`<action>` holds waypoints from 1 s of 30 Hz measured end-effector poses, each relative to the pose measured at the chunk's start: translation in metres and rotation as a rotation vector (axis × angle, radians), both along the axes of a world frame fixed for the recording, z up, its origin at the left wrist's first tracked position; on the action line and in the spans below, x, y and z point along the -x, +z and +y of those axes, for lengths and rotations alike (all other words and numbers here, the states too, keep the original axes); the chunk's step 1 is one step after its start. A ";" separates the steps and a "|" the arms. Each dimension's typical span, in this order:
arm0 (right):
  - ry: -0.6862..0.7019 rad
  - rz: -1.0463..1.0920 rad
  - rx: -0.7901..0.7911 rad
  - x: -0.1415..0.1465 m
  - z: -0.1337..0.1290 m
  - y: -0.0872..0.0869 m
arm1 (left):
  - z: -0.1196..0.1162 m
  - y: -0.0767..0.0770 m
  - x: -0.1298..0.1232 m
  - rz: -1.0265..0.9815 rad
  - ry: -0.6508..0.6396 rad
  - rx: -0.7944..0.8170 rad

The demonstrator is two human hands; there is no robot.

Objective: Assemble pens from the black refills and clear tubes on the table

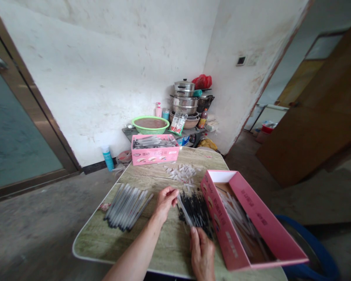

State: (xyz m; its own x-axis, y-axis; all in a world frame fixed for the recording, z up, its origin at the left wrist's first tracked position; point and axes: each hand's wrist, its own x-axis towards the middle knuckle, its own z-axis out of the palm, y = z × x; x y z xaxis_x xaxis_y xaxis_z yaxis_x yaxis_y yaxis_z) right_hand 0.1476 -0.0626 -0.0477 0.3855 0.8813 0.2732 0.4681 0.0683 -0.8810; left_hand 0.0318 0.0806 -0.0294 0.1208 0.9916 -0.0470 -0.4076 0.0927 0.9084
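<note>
While hands (165,201) (203,249) hold translucent tube (185,210), black rods (199,210) lie nearby.

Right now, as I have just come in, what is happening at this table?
The left hand pinches the far end of a translucent tube, and the right hand holds its near end, above black pieces. A row of dark-tipped tubes lies to the left on the table. Small white pieces lie farther back. The near pink box and the far pink box both hold slender pieces.
</note>
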 end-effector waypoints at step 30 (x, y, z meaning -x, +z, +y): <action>0.115 0.392 0.144 -0.010 -0.004 -0.007 | -0.010 0.008 -0.013 -0.038 -0.154 -0.144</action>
